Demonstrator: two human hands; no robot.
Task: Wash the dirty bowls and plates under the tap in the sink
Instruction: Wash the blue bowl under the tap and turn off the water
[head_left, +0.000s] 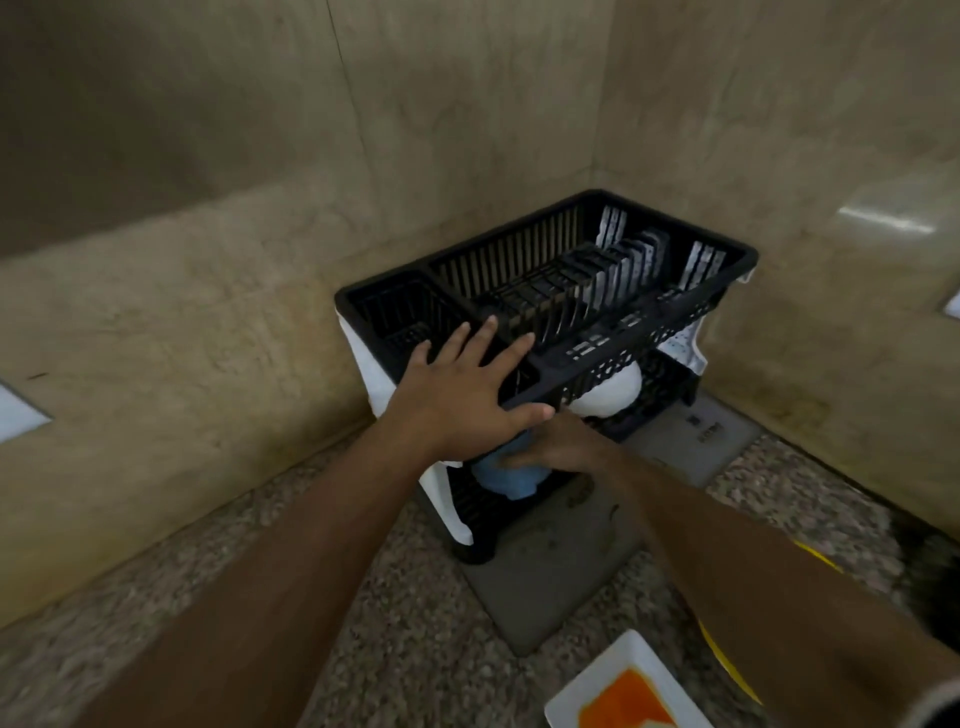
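A black two-tier dish rack (675, 244) stands in the corner of the counter. My left hand (467, 384) rests flat on the front rim of its upper tier, fingers spread. My right hand (550, 447) reaches under that tier and holds a light blue bowl (506, 478) on the lower tier. A white bowl (613, 395) lies on the lower tier to the right of it. A white square plate (623, 691) smeared with orange sauce sits at the bottom edge of the view. No sink or tap is in view.
The rack stands on a grey mat (561, 561) on a speckled stone counter (405, 597), with beige walls close behind and to the right. White cloth (371, 374) hangs at the rack's sides. A yellow object (727, 660) lies partly hidden under my right forearm.
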